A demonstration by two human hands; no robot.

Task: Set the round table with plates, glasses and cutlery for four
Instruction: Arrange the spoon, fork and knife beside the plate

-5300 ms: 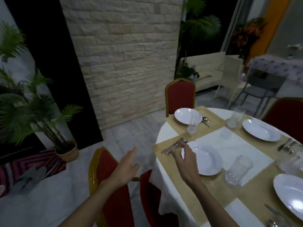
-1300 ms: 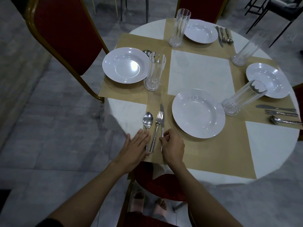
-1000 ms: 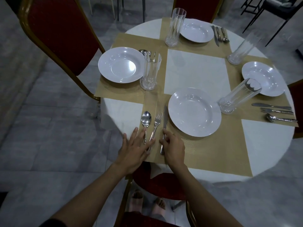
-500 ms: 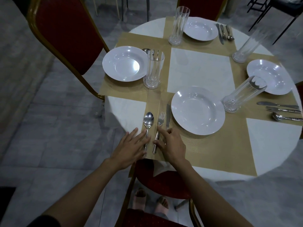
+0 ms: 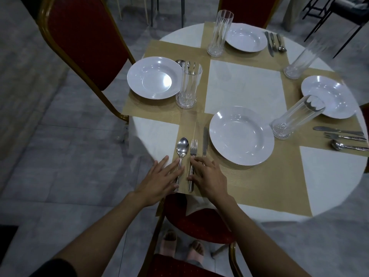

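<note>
The round table (image 5: pixel 329 176) carries several white plates, tall glasses and cutlery sets on tan placemats. On the near placemat (image 5: pixel 249 182) a spoon (image 5: pixel 182 145), a fork (image 5: pixel 192 148) and a knife (image 5: pixel 205 139) lie side by side, left of the near plate (image 5: pixel 241 135). My left hand (image 5: pixel 159 180) lies flat with straight fingers against the spoon's handle. My right hand (image 5: pixel 208 175) rests over the knife's handle, its fingertips and thumb touching the fork's handle. A glass (image 5: pixel 295 118) stands right of the near plate.
Red chairs with gold frames stand at the left (image 5: pixel 83 43), at the far side (image 5: pixel 247 9) and just below me (image 5: pixel 199 222). The other place settings hold plates (image 5: pixel 154 77) (image 5: pixel 246 37) (image 5: pixel 328 96), glasses (image 5: pixel 188 84) (image 5: pixel 219 34) (image 5: pixel 301 56) and cutlery (image 5: pixel 343 136). My feet show under the near chair.
The spoon, fork and knife have been nudged into three straight, parallel lines beside the near plate. My right hand slid from the knife's handle toward the fork; my left stays by the spoon.
</note>
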